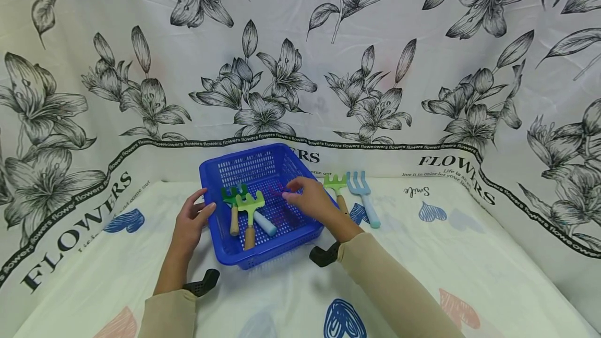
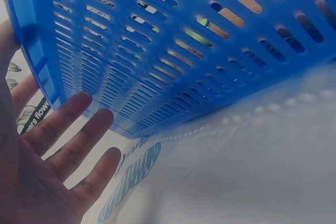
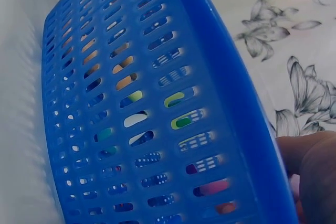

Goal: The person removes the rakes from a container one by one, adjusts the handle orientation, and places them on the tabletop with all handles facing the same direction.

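A blue slotted plastic basket (image 1: 224, 257) stands before me. Inside lie a light green garden hand rake (image 1: 250, 202) with a wooden handle, a dark green hand rake (image 1: 234, 194), also wooden-handled, and a light blue handle (image 1: 265, 223) partly under them. My left hand (image 1: 190, 218) touches the basket's left rim with its thumb; in the left wrist view several fingers (image 2: 73, 153) stretch out, spread beside the slotted wall. Over the basket's right part, my right hand (image 1: 307, 200) bends its fingers and pinches a small purple garden tool (image 1: 277, 190), mostly dim and hidden.
Right of the basket, on the white heart-print cloth (image 1: 418, 270), lie a light green hand rake (image 1: 335, 183) and a light blue garden fork (image 1: 363, 197). Flower-print fabric (image 1: 300, 113) hangs behind. A dark wrist device (image 1: 203, 283) sits at each wrist.
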The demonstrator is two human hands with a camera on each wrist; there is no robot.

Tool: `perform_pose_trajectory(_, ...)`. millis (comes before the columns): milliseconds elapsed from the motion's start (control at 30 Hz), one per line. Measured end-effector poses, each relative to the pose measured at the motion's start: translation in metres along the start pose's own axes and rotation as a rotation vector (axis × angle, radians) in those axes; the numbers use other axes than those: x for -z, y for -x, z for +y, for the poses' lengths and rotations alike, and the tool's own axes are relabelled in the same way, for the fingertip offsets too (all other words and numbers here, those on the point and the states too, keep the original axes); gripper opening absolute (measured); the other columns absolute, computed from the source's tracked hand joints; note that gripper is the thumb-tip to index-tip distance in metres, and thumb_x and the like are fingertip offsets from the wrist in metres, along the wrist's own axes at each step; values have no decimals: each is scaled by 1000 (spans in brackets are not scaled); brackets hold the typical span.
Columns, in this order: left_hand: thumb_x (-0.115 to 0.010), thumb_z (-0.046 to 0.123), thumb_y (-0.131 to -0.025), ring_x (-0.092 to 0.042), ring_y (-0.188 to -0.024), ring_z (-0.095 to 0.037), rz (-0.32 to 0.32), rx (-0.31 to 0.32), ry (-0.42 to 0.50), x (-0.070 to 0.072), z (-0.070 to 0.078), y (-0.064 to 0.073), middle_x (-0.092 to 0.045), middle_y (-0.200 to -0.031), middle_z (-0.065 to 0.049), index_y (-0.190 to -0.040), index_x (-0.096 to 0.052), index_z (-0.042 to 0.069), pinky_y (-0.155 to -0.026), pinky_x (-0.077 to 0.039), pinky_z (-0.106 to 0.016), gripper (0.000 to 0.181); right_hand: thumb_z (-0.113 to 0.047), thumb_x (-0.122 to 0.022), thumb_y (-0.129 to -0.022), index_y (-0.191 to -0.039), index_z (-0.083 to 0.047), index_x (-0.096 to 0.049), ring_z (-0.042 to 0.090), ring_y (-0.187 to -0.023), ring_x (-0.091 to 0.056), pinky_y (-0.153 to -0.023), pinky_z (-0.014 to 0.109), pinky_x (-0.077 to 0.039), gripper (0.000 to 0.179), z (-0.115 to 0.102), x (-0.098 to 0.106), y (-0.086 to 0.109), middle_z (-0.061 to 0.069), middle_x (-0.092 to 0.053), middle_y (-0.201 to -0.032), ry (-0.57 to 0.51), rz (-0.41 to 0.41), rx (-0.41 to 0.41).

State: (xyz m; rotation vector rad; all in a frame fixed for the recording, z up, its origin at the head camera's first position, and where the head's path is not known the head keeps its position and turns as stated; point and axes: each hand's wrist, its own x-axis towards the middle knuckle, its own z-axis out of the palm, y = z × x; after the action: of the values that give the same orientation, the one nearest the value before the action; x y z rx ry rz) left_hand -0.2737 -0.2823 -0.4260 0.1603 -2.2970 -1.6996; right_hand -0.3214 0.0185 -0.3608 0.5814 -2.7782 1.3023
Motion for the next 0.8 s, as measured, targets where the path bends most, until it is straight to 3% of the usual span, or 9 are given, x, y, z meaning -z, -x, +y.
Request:
perform_pose_trajectory(167, -59, 46, -95, -43, -130, -40, -2, 5, 7, 0, 0, 0, -42, -145, -20, -154, -27, 28, -106, -33, -57, 70, -33, -68, -92, -118, -7, -66, 21, -104, -59, -86, 40, -52, 36, 1, -1, -1, 5, -64, -115, -39, 37, -2)
perform_pose_trajectory(433, -58, 46, -95, -43, -130, -40, -1, 3, 5, 1, 0, 0, -42, -145, -20, -154, -27, 28, -105, -34, -57, 69, -43, -72, -86, -105, -16, -71, 18, -90, -59, -76, 33, -54, 32, 1, 0, 0, -3, -65, -104, -120, 90, -18)
perform_pose_trajectory(633, -57, 45, -95, -43, -130, -40, -3, -1, 2, 2, 2, 1, -41, -146, -20, -154, -26, 28, -105, -34, -57, 69, -39, -68, -91, -105, -17, -71, 19, -89, -60, -76, 32, -55, 27, 0, 2, 5, -1, -66, -104, -169, 141, 16)
perform_pose_trajectory(800, -57, 43, -96, -43, -130, -41, -13, 0, 13, 1, 4, 1, -41, -146, -21, -155, -26, 27, -105, -35, -57, 68, -33, -66, -94, -107, -15, -70, 18, -86, -65, -77, 32, -56, 23, 0, 4, 10, 2, -66, -102, -297, 186, 48)
